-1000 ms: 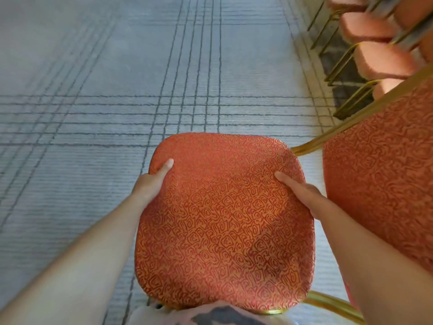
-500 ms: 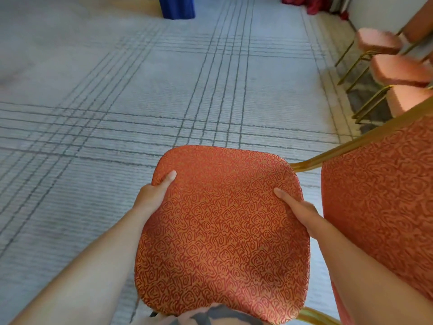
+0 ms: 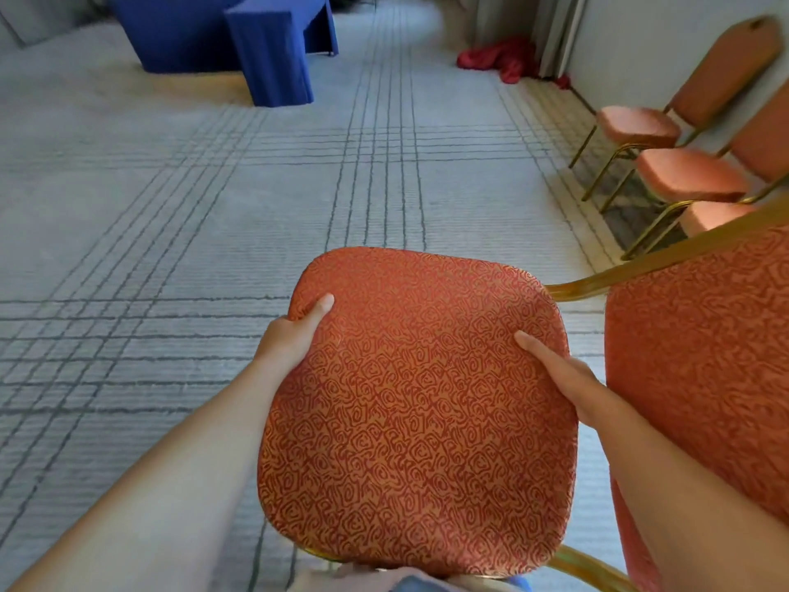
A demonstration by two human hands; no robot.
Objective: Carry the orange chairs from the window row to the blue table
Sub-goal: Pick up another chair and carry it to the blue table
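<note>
I hold an orange chair (image 3: 418, 420) with a swirl-patterned seat and gold frame in front of me, off the floor, its backrest at my right. My left hand (image 3: 290, 335) grips the seat's left edge, thumb on top. My right hand (image 3: 563, 378) grips the seat's right edge beside the backrest. The blue table (image 3: 239, 40), draped in blue cloth, stands far ahead at the upper left. More orange chairs (image 3: 683, 173) stand in a row along the right wall.
Grey carpet (image 3: 170, 207) with dark crossing lines stretches between me and the blue table. A red cloth heap (image 3: 499, 57) lies on the floor by the far wall, next to a curtain.
The view has tilted up and forward: the blue table and the far wall have come into sight. Both hands keep their grip on the seat.
</note>
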